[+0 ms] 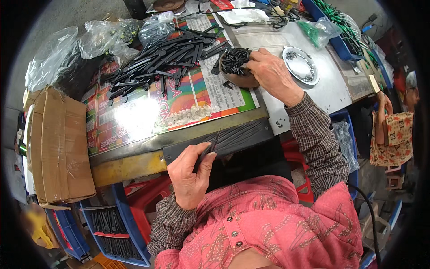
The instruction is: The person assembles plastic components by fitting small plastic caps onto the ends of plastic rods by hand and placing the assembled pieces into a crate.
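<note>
Left hand pinched a slim black strip over the near edge of the surface; probably light, stiff, slickish, best grabbed mid-length. Right hand was at the bowl, grip unclear.

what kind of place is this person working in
Probably a small workshop or factory floor: a pile of slim black parts lies on the worktable, a bowl there holds small black pieces, and a blue crate below holds dark, slender pieces.
</note>
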The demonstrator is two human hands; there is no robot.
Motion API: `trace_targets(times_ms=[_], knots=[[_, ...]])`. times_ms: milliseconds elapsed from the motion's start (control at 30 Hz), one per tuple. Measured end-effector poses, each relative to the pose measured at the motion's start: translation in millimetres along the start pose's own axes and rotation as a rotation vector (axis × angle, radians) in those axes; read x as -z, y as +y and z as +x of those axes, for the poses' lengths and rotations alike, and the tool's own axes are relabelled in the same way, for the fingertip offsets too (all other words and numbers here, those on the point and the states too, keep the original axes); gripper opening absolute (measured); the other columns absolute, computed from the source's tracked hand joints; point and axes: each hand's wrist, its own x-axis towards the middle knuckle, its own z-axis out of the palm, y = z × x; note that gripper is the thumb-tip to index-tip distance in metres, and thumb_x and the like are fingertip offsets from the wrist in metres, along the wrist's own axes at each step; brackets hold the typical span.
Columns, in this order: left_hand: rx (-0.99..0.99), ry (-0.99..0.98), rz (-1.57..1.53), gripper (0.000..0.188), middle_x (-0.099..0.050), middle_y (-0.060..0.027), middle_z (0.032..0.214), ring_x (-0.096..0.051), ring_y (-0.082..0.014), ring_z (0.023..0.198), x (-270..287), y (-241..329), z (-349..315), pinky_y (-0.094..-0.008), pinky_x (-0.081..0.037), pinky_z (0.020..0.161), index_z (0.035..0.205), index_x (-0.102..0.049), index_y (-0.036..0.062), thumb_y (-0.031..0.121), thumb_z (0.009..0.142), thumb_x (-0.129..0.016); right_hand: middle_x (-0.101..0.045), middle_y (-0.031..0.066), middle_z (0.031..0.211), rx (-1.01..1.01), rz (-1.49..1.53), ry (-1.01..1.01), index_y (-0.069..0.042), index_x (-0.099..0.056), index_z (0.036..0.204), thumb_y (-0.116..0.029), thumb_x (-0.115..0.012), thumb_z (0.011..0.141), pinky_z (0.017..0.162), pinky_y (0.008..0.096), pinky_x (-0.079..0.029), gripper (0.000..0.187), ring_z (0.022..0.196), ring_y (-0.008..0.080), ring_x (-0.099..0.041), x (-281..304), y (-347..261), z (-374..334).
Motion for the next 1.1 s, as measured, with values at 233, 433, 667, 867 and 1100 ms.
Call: trace_targets(times_ms=[233, 433, 667, 867, 1100], knots=[[0.010, 0.000, -0.013, 0.016, -0.063, -0.0048, 0.073, -0.060, -0.0102, 0.066, -1.6, 1.7, 1.1, -0.0234, -0.046, 0.060, 0.098, -0.067, -0.0015, 0.012, 0.090, -0.068, -0.057, 0.0134, 0.079, 0.007, 0.005, 0.011, 0.000, -0.057, 0.076, -0.004, -0.058, 0.073, 0.073, 0.0403, -0.051, 0.004, 0.081, 0.0320, -0.060, -4.6, 6.8, 1.9], [0.005, -0.002, -0.017, 0.015, -0.063, -0.0046, 0.074, -0.059, -0.0088, 0.068, -2.2, 4.7, -1.5, -0.0228, -0.046, 0.061, 0.098, -0.067, -0.0019, 0.010, 0.089, -0.068, -0.063, 0.0173, 0.087, -0.174, 0.399, 0.019, 0.003, -0.061, 0.096, -0.001, -0.058, 0.077, 0.071, 0.0359, -0.049, 0.020, 0.079, 0.0312, -0.062, 22.6, -21.7, -10.3], [0.039, -0.052, -0.057, 0.014, -0.064, -0.0044, 0.076, -0.058, -0.0081, 0.068, -3.2, 18.0, -8.6, -0.0221, -0.046, 0.062, 0.098, -0.067, -0.0022, 0.008, 0.089, -0.068, -0.065, 0.0025, 0.089, -0.433, 1.204, -0.027, 0.003, -0.067, 0.100, 0.000, -0.063, 0.086, 0.067, 0.0208, -0.049, 0.015, 0.075, 0.0064, -0.058, 62.0, -93.9, -42.3], [-0.028, -0.027, -0.080, 0.016, -0.058, -0.0110, 0.072, -0.055, -0.0202, 0.058, -10.0, 23.2, -13.9, -0.0290, -0.044, 0.057, 0.096, -0.065, -0.0012, 0.004, 0.082, -0.071, -0.065, 0.0023, 0.090, -0.559, 1.575, 0.015, 0.003, -0.066, 0.101, -0.002, -0.064, 0.089, 0.065, 0.0194, -0.052, 0.013, 0.075, 0.0064, -0.063, 62.6, -117.3, -52.5], [-0.018, -0.065, -0.034, 0.014, -0.062, -0.0044, 0.075, -0.055, -0.0088, 0.064, -6.3, 29.5, -19.0, -0.0231, -0.044, 0.060, 0.098, -0.066, -0.0029, 0.005, 0.087, -0.068, -0.063, 0.0102, 0.097, -0.564, 1.747, -0.013, 0.005, -0.062, 0.100, 0.001, -0.064, 0.089, 0.067, 0.0244, -0.054, 0.012, 0.080, 0.0149, -0.065, 64.2, -125.0, -58.3]])
